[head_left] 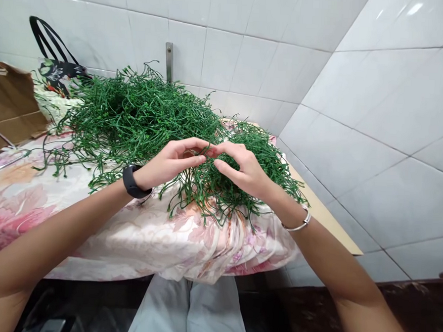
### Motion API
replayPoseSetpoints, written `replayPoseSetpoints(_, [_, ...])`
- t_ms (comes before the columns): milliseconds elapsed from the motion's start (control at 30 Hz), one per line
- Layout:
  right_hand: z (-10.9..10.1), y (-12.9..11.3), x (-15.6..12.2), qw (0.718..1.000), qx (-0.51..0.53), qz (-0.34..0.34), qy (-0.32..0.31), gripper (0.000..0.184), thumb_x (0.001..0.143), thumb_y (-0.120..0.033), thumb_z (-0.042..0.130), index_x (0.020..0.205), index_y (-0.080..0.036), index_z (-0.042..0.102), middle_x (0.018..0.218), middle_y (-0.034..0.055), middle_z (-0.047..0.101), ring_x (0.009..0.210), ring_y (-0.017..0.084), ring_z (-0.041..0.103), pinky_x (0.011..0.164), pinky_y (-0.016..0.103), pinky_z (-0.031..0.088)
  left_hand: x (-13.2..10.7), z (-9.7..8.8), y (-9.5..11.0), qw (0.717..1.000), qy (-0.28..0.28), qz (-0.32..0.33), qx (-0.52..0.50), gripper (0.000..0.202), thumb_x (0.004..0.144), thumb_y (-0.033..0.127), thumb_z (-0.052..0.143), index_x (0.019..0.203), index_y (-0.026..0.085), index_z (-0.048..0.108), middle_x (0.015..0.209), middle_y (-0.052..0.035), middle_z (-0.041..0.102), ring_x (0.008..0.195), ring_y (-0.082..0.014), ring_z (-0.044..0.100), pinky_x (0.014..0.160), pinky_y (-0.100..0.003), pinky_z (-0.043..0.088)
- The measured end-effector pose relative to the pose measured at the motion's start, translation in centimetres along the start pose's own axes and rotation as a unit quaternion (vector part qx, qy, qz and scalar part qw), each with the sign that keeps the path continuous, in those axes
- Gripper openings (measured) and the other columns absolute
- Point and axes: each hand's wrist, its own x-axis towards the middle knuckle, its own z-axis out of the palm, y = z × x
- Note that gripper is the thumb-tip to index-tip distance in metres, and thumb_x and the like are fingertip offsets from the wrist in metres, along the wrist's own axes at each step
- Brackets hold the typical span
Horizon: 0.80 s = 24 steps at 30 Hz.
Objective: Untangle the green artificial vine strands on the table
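Observation:
My left hand and my right hand meet fingertip to fingertip over the table, fingers bent and thumbs below. A thin green stem shows at the left fingertips. Something small and reddish lies between the two hands, too small to name. What the right fingertips grip is partly hidden. Under and behind the right hand spreads a smaller heap of green plastic-looking stems with little buds. A larger heap of the same stems rises behind the left hand.
A flowered cloth covers the table, bunched at the front edge. At the left stand an opened cardboard box and a flowered bag with black handles. A metal bracket is fixed to the tiled wall. A board edge sticks out at right.

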Motion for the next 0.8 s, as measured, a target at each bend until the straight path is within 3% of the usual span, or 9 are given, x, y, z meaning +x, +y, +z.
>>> replayPoseSetpoints(100, [0.2,0.2,0.1,0.996,0.075,0.042,0.009,0.021,0.078,-0.035,0.053,0.077,-0.014,0.056,0.076,0.0026,0.06,0.072,0.011,0.053,0.073,0.026,0.04,-0.1,0.4,-0.1,0.999,-0.004,0.002,0.034,0.027,0.077,0.025,0.056,0.102,0.014,0.058,0.104,-0.0087,0.059,0.095,-0.0159,0.054,0.085,-0.031,0.043])
replayPoseSetpoints(267, [0.2,0.2,0.1,0.979,0.178,0.096,-0.013,0.026,0.073,-0.036,0.06,0.078,-0.011,0.062,0.071,0.0022,0.06,0.064,0.008,0.053,0.064,0.023,0.042,-0.2,0.5,-0.3,0.996,-0.016,0.029,0.081,0.03,0.079,0.027,0.054,0.106,0.014,0.055,0.104,-0.0099,0.056,0.095,-0.0161,0.052,0.084,-0.031,0.043])
replayPoseSetpoints(433, [0.2,-0.2,0.0,0.958,0.242,0.146,-0.055,0.027,0.073,-0.036,0.059,0.073,-0.009,0.063,0.058,-0.0012,0.053,0.045,0.003,0.04,0.043,0.019,0.032,-0.1,0.3,-0.7,0.989,-0.004,0.061,0.132,0.027,0.081,0.024,0.051,0.106,0.015,0.053,0.106,-0.0093,0.052,0.097,-0.0145,0.049,0.084,-0.028,0.041])
replayPoseSetpoints(633, [0.7,-0.7,-0.2,0.979,0.191,0.07,-0.012,0.012,0.075,-0.024,0.056,0.073,-0.012,0.057,0.069,0.0,0.054,0.065,0.007,0.048,0.062,0.023,0.04,0.0,0.2,-0.7,0.993,-0.004,0.063,0.104,0.026,0.078,0.024,0.054,0.102,0.014,0.051,0.101,-0.0081,0.051,0.094,-0.0141,0.05,0.082,-0.028,0.043])
replayPoseSetpoints(800, [0.8,-0.8,-0.4,0.99,0.13,0.002,0.045,0.009,0.074,-0.018,0.055,0.066,-0.015,0.054,0.086,0.0031,0.055,0.086,0.012,0.051,0.08,0.028,0.04,-0.2,-0.1,0.1,0.979,0.028,0.062,0.194,0.017,0.073,0.021,0.058,0.087,0.013,0.053,0.086,-0.0047,0.054,0.082,-0.013,0.051,0.076,-0.027,0.043])
